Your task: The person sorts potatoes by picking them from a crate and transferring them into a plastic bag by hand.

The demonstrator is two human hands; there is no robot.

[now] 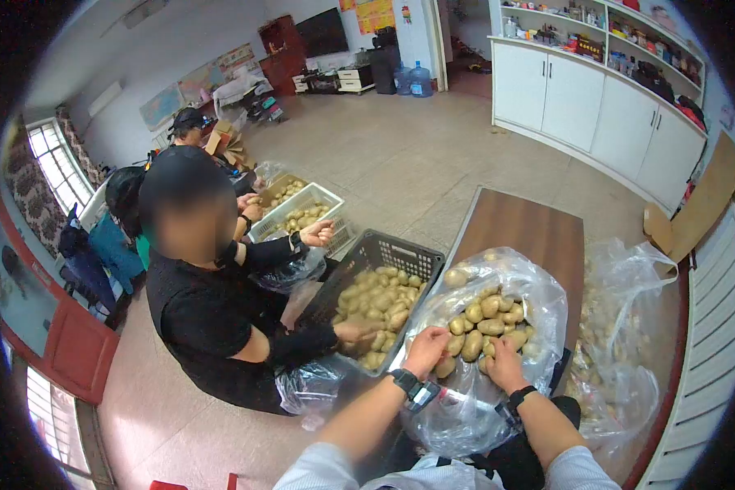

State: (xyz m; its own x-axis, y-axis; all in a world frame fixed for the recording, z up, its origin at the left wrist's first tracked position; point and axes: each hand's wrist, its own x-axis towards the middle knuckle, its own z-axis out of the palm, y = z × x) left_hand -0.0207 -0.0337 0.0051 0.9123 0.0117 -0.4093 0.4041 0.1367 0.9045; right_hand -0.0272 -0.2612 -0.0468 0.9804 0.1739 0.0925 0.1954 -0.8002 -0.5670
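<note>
A clear plastic bag (539,286) lies wide open in front of me with a heap of potatoes (492,327) in it. My left hand (427,351) is at the left side of the heap, its fingers curled against a potato (456,346). On the near side of the heap, my right hand (506,365) has its fingers bent round a potato (487,349), partly hidden by the hand. Both wrists wear dark bands; the left one carries a small device.
A brown wooden table (518,220) extends beyond the bag. Left of it is a black crate (400,251) of potatoes, where a co-worker (212,318) reaches in. White crates (322,196) of potatoes stand farther back, beside more people. Filled clear bags (621,343) sit at right.
</note>
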